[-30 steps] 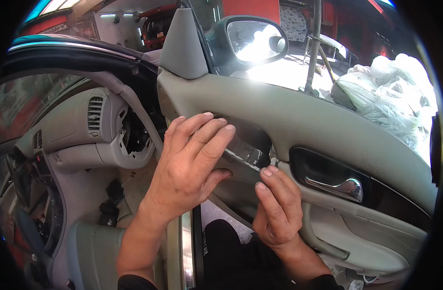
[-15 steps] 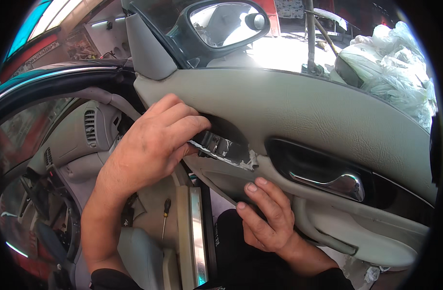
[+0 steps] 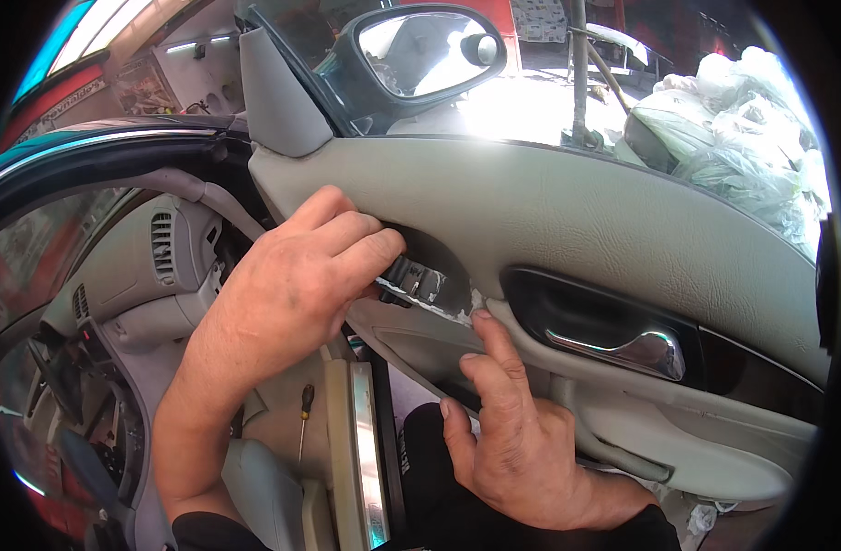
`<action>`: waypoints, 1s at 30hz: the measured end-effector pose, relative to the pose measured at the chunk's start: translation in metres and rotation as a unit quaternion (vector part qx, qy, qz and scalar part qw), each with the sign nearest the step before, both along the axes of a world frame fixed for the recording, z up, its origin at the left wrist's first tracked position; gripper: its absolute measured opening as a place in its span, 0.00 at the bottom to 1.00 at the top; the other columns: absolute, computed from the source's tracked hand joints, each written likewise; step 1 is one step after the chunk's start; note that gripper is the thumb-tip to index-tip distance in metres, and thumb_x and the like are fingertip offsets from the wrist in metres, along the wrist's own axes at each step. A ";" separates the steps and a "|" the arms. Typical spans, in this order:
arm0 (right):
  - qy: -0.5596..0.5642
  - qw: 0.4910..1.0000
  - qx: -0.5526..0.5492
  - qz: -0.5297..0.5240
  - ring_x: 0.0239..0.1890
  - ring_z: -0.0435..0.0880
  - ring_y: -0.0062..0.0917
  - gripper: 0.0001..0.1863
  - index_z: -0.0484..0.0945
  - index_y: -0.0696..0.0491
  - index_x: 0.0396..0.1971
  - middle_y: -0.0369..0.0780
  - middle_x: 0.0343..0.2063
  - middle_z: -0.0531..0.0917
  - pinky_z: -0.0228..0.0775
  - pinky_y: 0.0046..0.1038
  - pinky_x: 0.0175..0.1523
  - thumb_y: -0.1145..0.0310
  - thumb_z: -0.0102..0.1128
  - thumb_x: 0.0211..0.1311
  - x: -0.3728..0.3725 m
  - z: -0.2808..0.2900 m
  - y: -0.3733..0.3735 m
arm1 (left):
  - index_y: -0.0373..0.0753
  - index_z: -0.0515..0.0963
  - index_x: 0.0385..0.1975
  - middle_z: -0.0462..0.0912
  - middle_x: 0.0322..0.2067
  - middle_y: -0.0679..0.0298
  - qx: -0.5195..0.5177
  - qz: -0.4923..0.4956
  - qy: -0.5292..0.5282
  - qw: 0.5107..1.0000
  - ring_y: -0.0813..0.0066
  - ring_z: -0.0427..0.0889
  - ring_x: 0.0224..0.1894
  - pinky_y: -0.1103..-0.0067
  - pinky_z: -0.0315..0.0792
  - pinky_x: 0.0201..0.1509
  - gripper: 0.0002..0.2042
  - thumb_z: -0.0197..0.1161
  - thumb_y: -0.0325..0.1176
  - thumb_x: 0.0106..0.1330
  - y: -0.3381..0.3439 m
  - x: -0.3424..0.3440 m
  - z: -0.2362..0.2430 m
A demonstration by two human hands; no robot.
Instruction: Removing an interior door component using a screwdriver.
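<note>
My left hand is closed on the front end of a dark window switch panel, its fingers bent over that end and partly hiding it. The panel sits in the armrest recess of a grey-beige car door panel, with a ragged whitish strip along its near edge. At the panel's rear corner, the outstretched index finger of my right hand touches or nearly touches the pale, torn-looking spot. The other fingers of that hand are loosely bent and apart, holding nothing.
Right of the switch panel is a chrome inner door handle in a black surround. A screwdriver lies on the car floor at lower left, near the seat. Beyond the door are the side mirror and plastic-wrapped bundles.
My right hand has moved up, its index finger now stretched to the switch panel's rear corner. My left hand keeps its hold on the front end. The view has shifted slightly.
</note>
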State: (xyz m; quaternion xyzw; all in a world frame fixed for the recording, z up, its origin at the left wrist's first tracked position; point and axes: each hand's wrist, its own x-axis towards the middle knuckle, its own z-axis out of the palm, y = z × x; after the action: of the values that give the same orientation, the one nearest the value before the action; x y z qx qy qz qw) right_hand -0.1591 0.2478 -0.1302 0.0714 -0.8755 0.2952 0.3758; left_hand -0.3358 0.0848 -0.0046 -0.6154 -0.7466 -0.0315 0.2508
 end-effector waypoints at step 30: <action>-0.259 0.964 0.065 0.016 0.66 0.80 0.61 0.48 0.48 0.60 0.80 0.65 0.66 0.77 0.75 0.50 0.69 0.79 0.64 0.64 0.013 0.062 0.013 | 0.42 0.76 0.60 0.71 0.57 0.47 0.332 0.047 -0.008 0.942 0.42 0.69 0.62 0.50 0.67 0.65 0.42 0.89 0.40 0.41 0.045 0.027 -0.099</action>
State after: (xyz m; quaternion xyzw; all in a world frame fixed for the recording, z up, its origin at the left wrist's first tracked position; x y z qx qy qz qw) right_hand -0.1462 0.2606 -0.0686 0.0304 -0.9589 0.2525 0.1259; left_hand -0.3089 0.1301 -0.1037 -0.4613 -0.7239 -0.2709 0.4356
